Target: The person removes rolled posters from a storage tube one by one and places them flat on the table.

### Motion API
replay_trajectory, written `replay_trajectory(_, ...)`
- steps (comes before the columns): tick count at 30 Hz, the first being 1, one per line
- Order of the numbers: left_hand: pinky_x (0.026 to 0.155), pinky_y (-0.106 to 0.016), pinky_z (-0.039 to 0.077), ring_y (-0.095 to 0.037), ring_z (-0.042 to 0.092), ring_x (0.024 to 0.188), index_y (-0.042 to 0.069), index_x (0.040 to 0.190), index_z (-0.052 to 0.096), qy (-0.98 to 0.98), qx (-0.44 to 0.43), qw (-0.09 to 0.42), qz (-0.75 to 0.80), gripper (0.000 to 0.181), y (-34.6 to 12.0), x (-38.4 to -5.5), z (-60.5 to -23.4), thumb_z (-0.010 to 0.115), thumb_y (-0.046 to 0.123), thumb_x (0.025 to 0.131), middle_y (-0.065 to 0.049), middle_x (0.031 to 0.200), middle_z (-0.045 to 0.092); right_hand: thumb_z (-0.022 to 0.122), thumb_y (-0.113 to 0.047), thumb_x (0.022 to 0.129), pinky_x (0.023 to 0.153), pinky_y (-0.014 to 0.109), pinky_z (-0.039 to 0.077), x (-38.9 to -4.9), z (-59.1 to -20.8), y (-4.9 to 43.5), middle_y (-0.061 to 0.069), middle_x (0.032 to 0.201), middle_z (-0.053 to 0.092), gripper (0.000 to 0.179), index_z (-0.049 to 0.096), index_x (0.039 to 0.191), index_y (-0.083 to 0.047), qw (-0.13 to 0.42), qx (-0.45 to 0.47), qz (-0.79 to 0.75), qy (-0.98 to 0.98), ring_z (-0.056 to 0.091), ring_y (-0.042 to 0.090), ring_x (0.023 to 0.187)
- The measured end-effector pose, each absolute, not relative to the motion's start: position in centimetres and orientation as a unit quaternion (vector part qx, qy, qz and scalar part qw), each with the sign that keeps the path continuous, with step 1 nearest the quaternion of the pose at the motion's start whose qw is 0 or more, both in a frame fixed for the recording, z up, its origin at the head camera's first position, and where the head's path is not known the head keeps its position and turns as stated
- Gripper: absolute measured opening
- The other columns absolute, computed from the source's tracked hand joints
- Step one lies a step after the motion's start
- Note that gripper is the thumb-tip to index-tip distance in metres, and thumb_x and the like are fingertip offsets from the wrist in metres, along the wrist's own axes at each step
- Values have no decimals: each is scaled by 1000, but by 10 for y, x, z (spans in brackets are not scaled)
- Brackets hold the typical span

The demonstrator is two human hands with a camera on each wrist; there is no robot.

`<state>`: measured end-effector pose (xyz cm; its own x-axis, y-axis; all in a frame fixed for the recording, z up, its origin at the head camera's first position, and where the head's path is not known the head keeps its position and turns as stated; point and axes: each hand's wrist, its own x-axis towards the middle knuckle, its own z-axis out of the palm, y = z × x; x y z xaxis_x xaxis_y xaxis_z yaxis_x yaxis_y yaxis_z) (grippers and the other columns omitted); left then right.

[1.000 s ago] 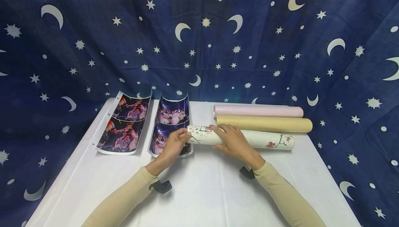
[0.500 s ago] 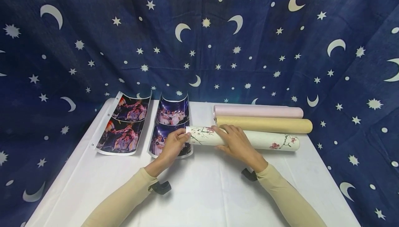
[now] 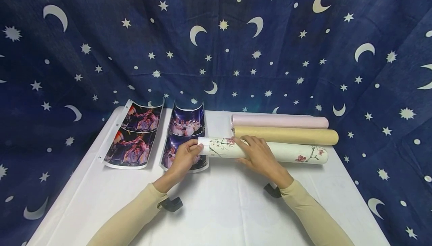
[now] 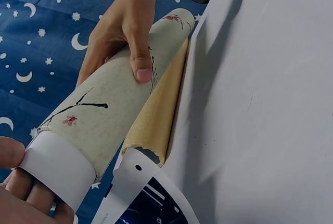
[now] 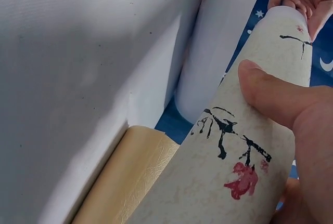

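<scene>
A cream roll of wallpaper [image 3: 287,151] with pink blossoms and dark branches is held level over the table. My right hand [image 3: 258,156] grips its middle, thumb on the near side in the right wrist view. From the roll's left end sticks out a short white paper tube [image 4: 60,161]. My left hand [image 3: 185,158] pinches that white end, the thumb outside and several fingers inside the opening in the left wrist view. Below the left hand lies a curled photo print [image 3: 187,124], partly hidden by it.
A gold roll [image 3: 287,135] and a pale pink roll [image 3: 280,121] lie side by side behind the wallpaper roll. At the left a second curled photo print [image 3: 135,141] rests on the white table [image 3: 222,208]. A blue curtain [image 3: 219,51] with moons and stars hangs behind.
The wallpaper roll has shifted right with my right hand, while my left hand has moved slightly left. More of the white paper tube now shows at the roll's left end.
</scene>
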<state>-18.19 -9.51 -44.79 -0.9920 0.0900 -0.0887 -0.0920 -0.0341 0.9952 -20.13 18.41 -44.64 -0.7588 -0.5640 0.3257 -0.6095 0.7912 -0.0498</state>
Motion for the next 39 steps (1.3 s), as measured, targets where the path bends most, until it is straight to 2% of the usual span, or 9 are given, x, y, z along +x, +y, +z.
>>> replay_trajectory(6, 45, -19, 32, -8, 40, 51, -2, 114, 61, 687, -4, 66, 723, 23, -98, -184, -448, 57, 14, 98, -10, 100, 75, 75, -46, 83, 95, 50, 45, -202, -448, 188, 13, 130, 58, 74, 44, 146, -25, 151, 313, 73, -935, 57, 35, 117)
replay_trajectory(11, 45, -21, 33, -6, 44, 51, -3, 116, 61, 680, -12, 70, 730, 25, -102, -185, -449, 56, 14, 98, -14, 106, 74, 75, -45, 83, 97, 51, 44, -202, -447, 190, 13, 132, 57, 74, 43, 147, -26, 151, 311, 71, -936, 56, 36, 119)
replay_trajectory(14, 56, -21, 41, -5, 57, 66, -4, 116, 61, 692, -7, 59, 719, 26, -104, -185, -449, 57, 15, 98, -19, 114, 72, 75, -44, 83, 98, 52, 44, -202, -446, 192, 13, 132, 57, 74, 43, 147, -25, 149, 310, 73, -936, 56, 36, 119)
replay_trajectory(16, 69, -21, 46, -7, 63, 82, -5, 116, 61, 700, -4, 52, 713, 27, -106, -186, -449, 57, 15, 98, -20, 118, 70, 76, -44, 82, 98, 52, 44, -201, -445, 193, 12, 132, 58, 74, 43, 147, -25, 148, 308, 73, -937, 56, 35, 119)
replay_trajectory(19, 89, -26, 46, -13, 66, 99, -5, 116, 62, 705, -3, 44, 708, 27, -107, -186, -449, 56, 15, 98, -21, 119, 69, 76, -44, 82, 97, 52, 44, -201, -444, 194, 12, 131, 58, 75, 44, 147, -25, 148, 307, 71, -937, 55, 34, 119)
replay_trajectory(23, 103, -36, 43, -21, 66, 109, -3, 117, 61, 709, -3, 42, 704, 27, -110, -186, -449, 56, 16, 98, -19, 120, 69, 77, -43, 81, 95, 51, 45, -201, -444, 196, 12, 132, 58, 75, 44, 147, -25, 152, 307, 72, -937, 56, 34, 119)
replay_trajectory(28, 105, -38, 42, -18, 67, 106, -3, 116, 62, 705, -9, 38, 708, 27, -114, -185, -447, 56, 16, 98, -19, 119, 70, 77, -43, 81, 92, 50, 46, -201, -443, 198, 12, 132, 59, 76, 44, 147, -26, 151, 306, 73, -937, 56, 35, 118)
replay_trajectory(35, 91, -28, 44, -10, 65, 97, -1, 116, 63, 715, -11, 29, 699, 26, -120, -185, -447, 57, 17, 98, -17, 114, 72, 77, -43, 81, 94, 52, 45, -201, -441, 201, 13, 132, 59, 76, 44, 147, -26, 154, 303, 64, -938, 57, 36, 118)
replay_trajectory(39, 98, -33, 43, -18, 65, 106, -1, 119, 62, 714, -11, 33, 699, 28, -124, -185, -447, 57, 18, 99, -16, 115, 72, 77, -43, 82, 98, 53, 44, -201, -440, 203, 13, 135, 58, 75, 43, 147, -26, 150, 302, 62, -939, 56, 36, 121)
